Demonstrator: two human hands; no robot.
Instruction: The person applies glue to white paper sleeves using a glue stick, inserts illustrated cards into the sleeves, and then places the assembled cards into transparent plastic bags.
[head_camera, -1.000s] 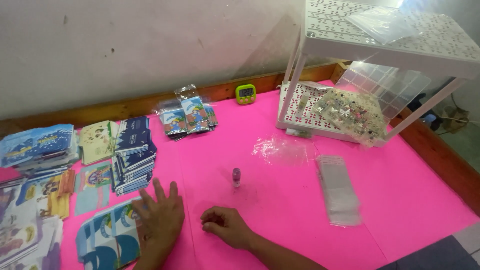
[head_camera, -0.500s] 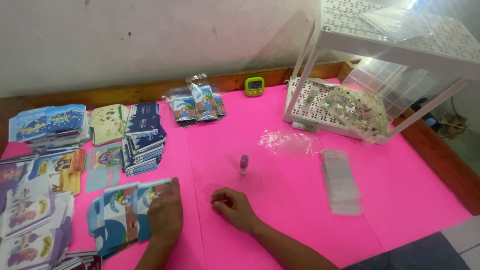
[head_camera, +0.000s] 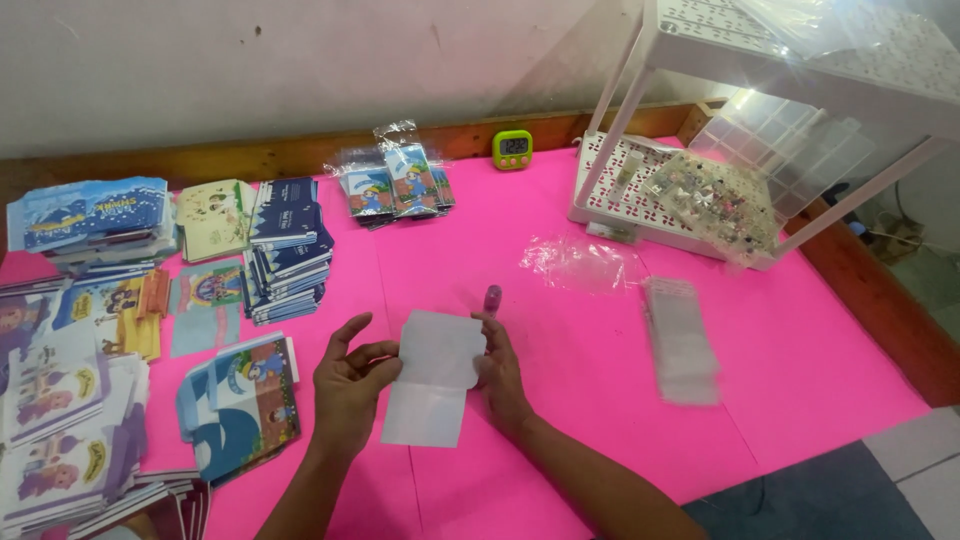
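Two hands, left (head_camera: 350, 385) and right (head_camera: 500, 372), fingers pinching opposite edges of one clear sleeve (head_camera: 432, 376) held just above the pink tabletop (head_camera: 600, 400), flat for handling; spare sleeves (head_camera: 682, 338) stacked rightward.

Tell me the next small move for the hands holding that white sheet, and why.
Probably lower the white sheet flat onto the bare pink table in front. The left hand and right hand pinch its two side edges, and its lower part already bends toward the surface. The small purple-capped tube stands just behind the right hand, so keep the sheet short of it.
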